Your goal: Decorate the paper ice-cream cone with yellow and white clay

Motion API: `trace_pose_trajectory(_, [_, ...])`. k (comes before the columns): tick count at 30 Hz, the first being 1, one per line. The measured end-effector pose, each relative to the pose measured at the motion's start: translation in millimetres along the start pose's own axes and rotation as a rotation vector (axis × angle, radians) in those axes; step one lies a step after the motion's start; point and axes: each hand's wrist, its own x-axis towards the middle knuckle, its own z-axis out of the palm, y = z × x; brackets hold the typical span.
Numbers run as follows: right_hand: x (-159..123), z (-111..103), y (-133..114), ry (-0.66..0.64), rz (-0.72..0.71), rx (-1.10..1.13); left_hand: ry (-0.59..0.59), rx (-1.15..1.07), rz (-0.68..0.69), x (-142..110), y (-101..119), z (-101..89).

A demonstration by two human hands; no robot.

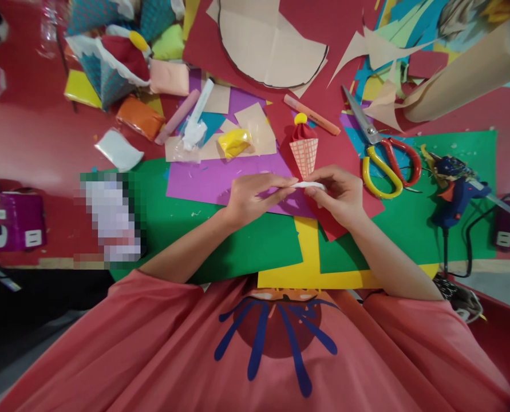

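A thin white strip of what looks like modelling clay (308,185) is stretched between my fingertips. My left hand (255,195) pinches its left end, and my right hand (339,193) has thumb and fingers closed on the right end. Just beyond the strip lies a small paper ice-cream cone (304,153) with an orange grid, a red top and a yellow ball. Left of the cone is an open packet of yellow clay (234,143). A white clay piece in clear wrap (194,134) lies farther left. My hands are above red, purple and green paper.
Red-and-yellow-handled scissors (381,150) lie to the right, with a blue hot glue gun (456,197) and its cord beyond. An orange marker (312,114) lies behind the cone. Larger cones (109,68) and clay packets (169,77) crowd the back left. A cardboard tube (465,68) stands back right.
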Motion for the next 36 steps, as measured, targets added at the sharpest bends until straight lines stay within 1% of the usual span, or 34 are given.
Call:
trace_pose_trajectory(6, [-1.0,-0.9,1.9,-0.009,0.016,-0.056,-0.05,0.015,-0.016,1.6,2.8,-2.6])
trace_pose_trajectory(10, [-0.9,-0.7,1.3,-0.037,0.022,-0.053,-0.089,0.004,-0.037,0.9,3.6,-3.3])
trace_pose_trajectory(14, [-0.4,-0.1,0.8,-0.047,0.017,-0.026,-0.083,-0.029,-0.058,-0.7,2.2,-3.0])
trace_pose_trajectory(18, [-0.2,-0.2,1.3,-0.049,0.019,-0.033,-0.075,-0.014,-0.079,-1.2,0.5,-1.9])
trace_pose_trajectory(24, [0.9,0.9,-1.5,-0.093,0.059,0.01,-0.106,-0.066,-0.04,0.8,-1.1,-0.6])
trace_pose_trajectory(29, [2.3,1.0,0.1,-0.07,0.019,0.011,-0.053,-0.057,-0.095,-0.2,-1.8,-0.5])
trace_pose_trajectory(33, [2.4,-0.7,2.2,-0.065,-0.011,-0.066,-0.082,-0.079,-0.176,-1.7,-1.8,0.6])
trace_pose_trajectory(36, [2.3,-1.2,1.4,-0.081,-0.028,-0.089,-0.104,-0.058,-0.139,-0.6,-1.2,0.7])
